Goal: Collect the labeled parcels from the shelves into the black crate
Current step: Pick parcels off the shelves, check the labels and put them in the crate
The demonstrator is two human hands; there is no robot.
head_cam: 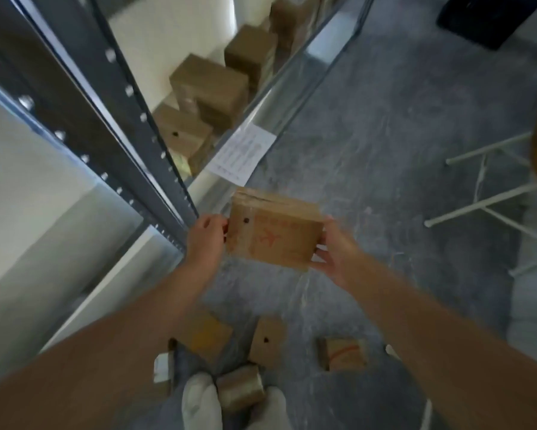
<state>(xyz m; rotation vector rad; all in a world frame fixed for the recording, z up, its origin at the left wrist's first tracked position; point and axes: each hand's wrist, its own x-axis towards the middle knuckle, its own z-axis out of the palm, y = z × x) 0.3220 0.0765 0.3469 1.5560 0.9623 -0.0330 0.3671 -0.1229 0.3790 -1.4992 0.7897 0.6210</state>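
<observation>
Both hands clasp one cardboard parcel [273, 240] at centre frame: the left hand [206, 240] pinches its left short edge and the right hand [335, 256] cups its right end, thumb on the upper corner. The parcel's long axis runs left to right across the frame, dipping slightly to the right. Its face, printed with a red aeroplane mark, is turned up toward the camera. A dark shape in the upper right corner is probably the black crate [490, 20], well apart from the parcel and on the right hand's side, so the carry likely goes up and right. More parcels [211, 85] sit on the shelf [279, 97] at upper left; others [343, 353] lie on the floor below.
</observation>
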